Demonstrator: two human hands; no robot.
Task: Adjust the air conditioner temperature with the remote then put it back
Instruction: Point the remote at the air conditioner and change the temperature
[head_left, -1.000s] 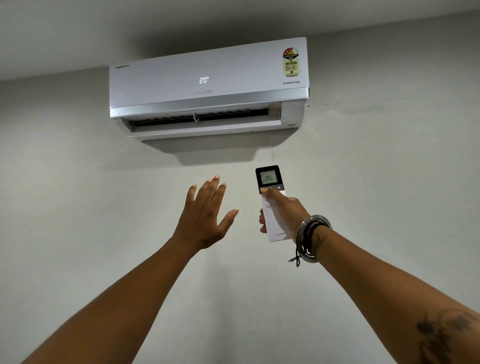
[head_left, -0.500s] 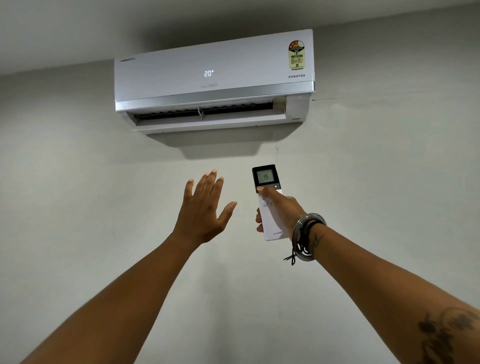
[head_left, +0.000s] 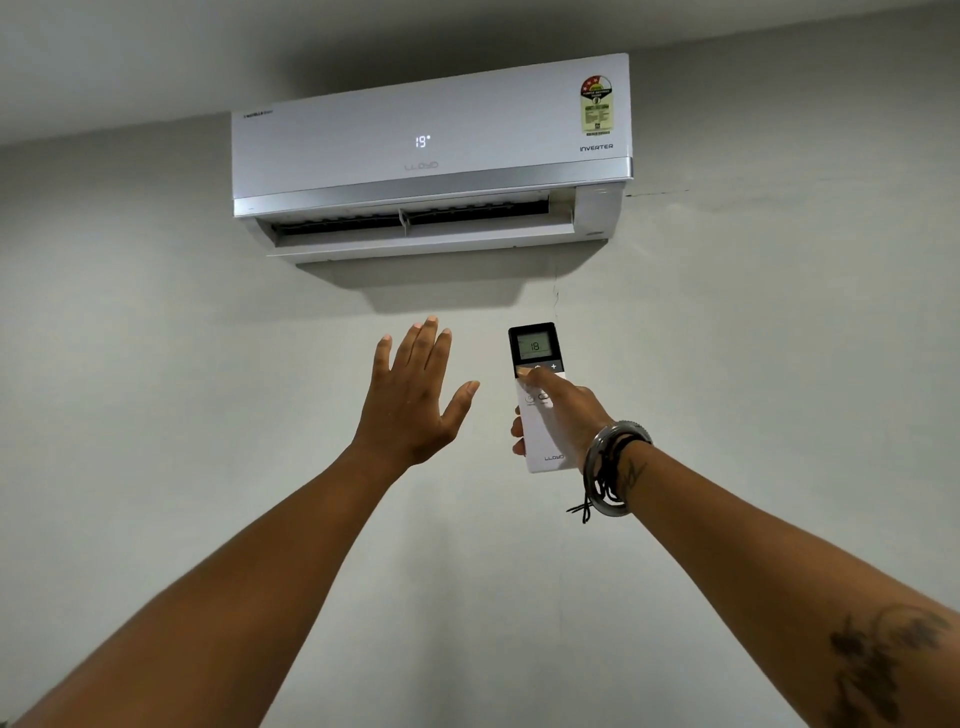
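A white wall-mounted air conditioner (head_left: 431, 156) hangs high on the wall, its front display reading 19 and its bottom flap open. My right hand (head_left: 563, 415) holds a slim white remote (head_left: 535, 395) upright, pointed at the unit, with the thumb resting on the buttons just under its dark screen, which reads 18. My left hand (head_left: 413, 400) is raised beside the remote, palm toward the wall, fingers spread and holding nothing. Bangles and a black cord sit on my right wrist.
A plain grey wall (head_left: 156, 415) fills the view below and around the unit, with the ceiling (head_left: 208, 47) just above it. A thin crack runs along the wall to the right of the unit.
The remote's screen went from 20 to 19 to 18, and the unit's display dropped from 20 to 19. Both hands stayed raised in much the same places.
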